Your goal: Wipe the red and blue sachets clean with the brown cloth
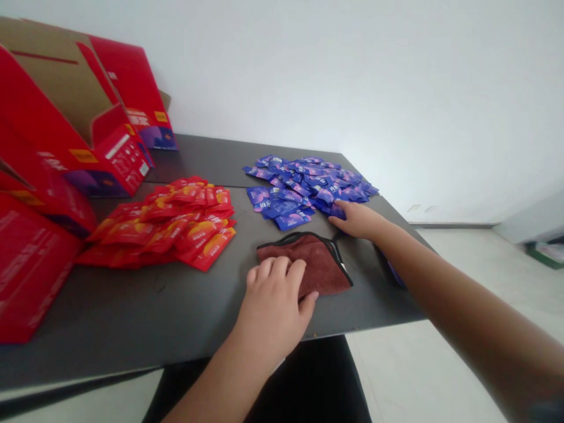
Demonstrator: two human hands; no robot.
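Note:
A brown cloth (324, 267) with black edging, folded or pouch-like, lies on the dark table near its front edge. My left hand (275, 299) grips its near left side, fingers curved over the top and thumb at the near edge. Farther right, my right hand (358, 220) reaches to the near edge of a spread pile of blue packets (304, 182). Its thumb and forefinger close on a blue packet (331, 208) there; the other fingers are hidden. Left of the cloth is a heap of red packets (171, 223) with orange prints.
Open red cardboard boxes (110, 153) stand along the left side of the table (211, 317). Another blue item (394, 271) lies partly hidden under my right forearm. A white wall (308, 76) rises behind, and pale floor shows at the right.

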